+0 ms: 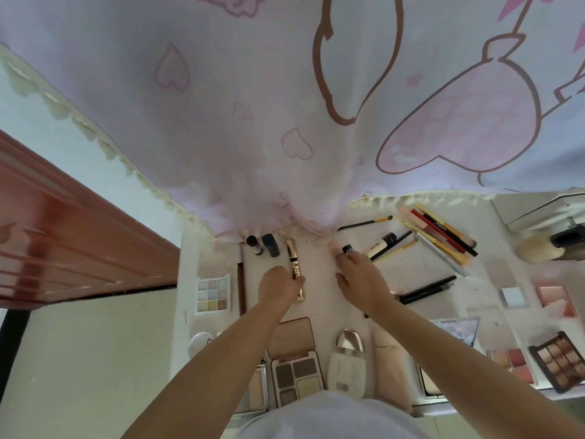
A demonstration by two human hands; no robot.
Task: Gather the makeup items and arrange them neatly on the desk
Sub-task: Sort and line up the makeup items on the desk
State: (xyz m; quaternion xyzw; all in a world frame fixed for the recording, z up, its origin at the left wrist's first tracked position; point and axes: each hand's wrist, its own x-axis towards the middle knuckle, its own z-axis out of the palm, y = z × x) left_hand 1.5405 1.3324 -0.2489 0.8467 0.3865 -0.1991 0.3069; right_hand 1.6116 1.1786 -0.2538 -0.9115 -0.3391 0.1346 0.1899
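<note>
Desk (319, 299): white, under pink curtain
Left hand (278, 285): I grip gold mascara (296, 269); lay it parallel beside dark bottles
Right hand (361, 277): fingers curled round small black-capped tube (348, 250) beyond my knuckles

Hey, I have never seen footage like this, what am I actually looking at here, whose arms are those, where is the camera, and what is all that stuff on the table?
There is no machine here. One camera worn on a person's head looks down at their two bare arms. The left hand grips a gold mascara tube. The right hand reaches to a small black-capped item; whether it holds it is unclear. On the white desk lie a pastel eyeshadow palette, a brown-toned palette, a pile of pencils and brushes and a white bottle with a shiny cap. A pink cartoon-print curtain hangs behind.
</note>
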